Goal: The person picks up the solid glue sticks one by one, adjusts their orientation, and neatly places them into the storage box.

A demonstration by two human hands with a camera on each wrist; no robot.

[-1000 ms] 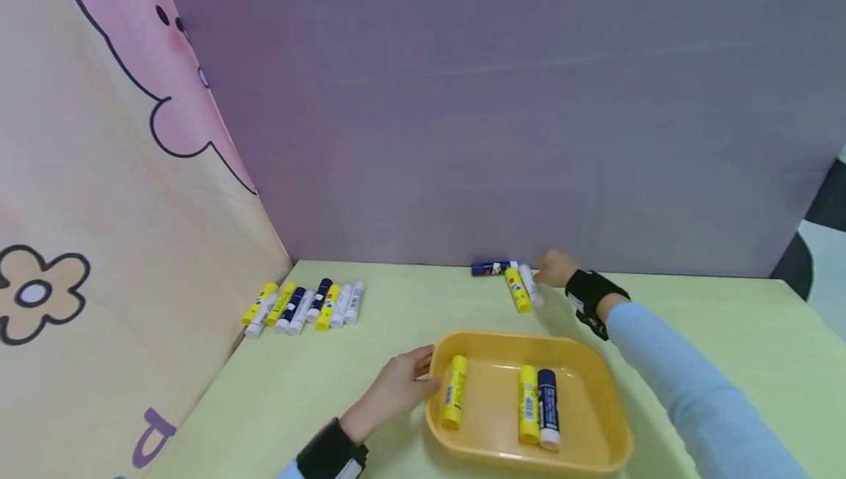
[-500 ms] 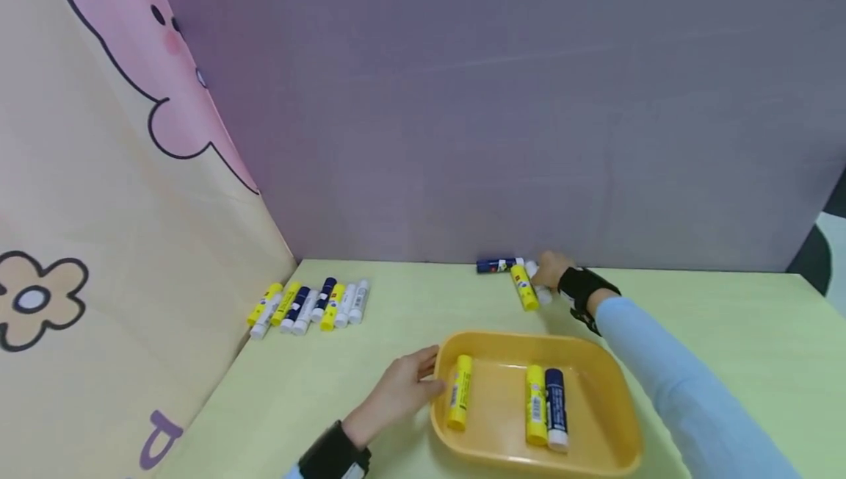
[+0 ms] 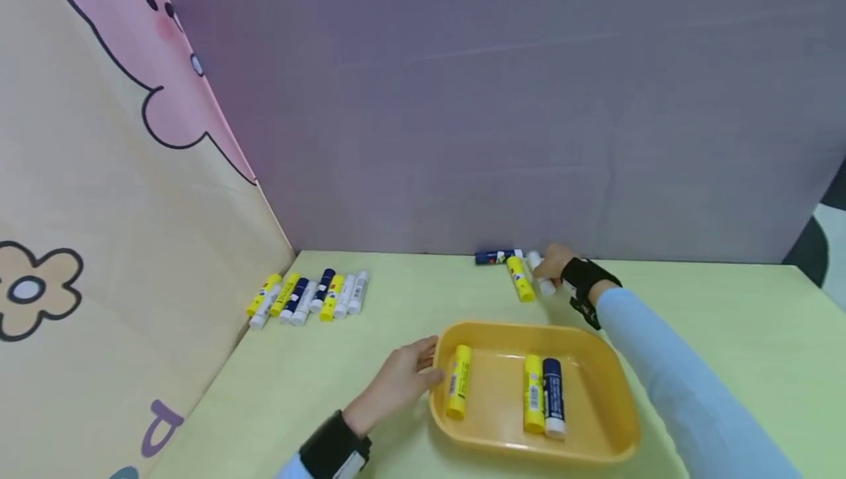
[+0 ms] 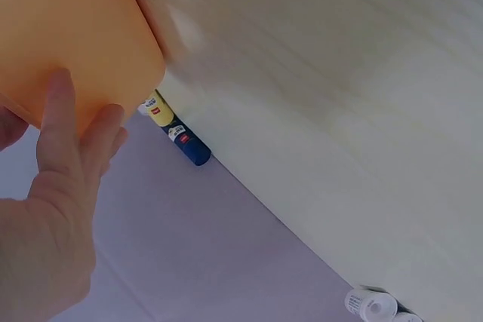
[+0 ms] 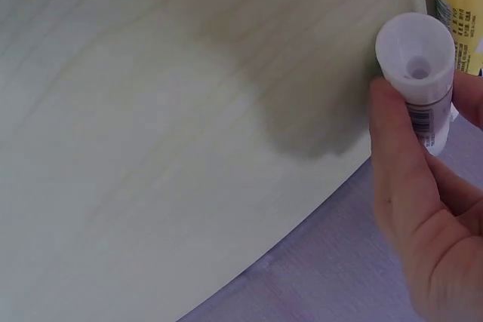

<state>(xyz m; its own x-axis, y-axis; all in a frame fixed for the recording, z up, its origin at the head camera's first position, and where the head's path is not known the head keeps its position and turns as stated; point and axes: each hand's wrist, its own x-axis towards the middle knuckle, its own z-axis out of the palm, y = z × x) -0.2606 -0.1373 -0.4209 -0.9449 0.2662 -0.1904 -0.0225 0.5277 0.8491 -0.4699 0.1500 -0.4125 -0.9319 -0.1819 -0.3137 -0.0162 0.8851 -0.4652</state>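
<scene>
At the back of the table my right hand (image 3: 557,261) pinches a white glue stick (image 5: 416,58) between thumb and fingers. In the head view that hand partly covers it. Just left of it lie a yellow glue stick (image 3: 521,279) and a dark blue glue stick (image 3: 494,257), set crosswise. My left hand (image 3: 399,377) grips the left rim of a yellow tray (image 3: 595,457), its fingers against the outer wall (image 4: 83,58). Inside the tray are a yellow glue stick (image 3: 459,382) at the left, and another yellow one (image 3: 533,394) beside a blue one (image 3: 554,397).
A slanted row of several yellow, white and blue glue sticks (image 3: 311,295) lies at the table's back left, near the patterned side wall (image 3: 145,244). A grey-purple panel (image 3: 463,134) rises along the rear edge of the pale green table (image 3: 714,332).
My right hand has drawn the white glue stick slightly away from the yellow one, opening a small gap. The left hand stays at the tray. The head view has shifted a little.
</scene>
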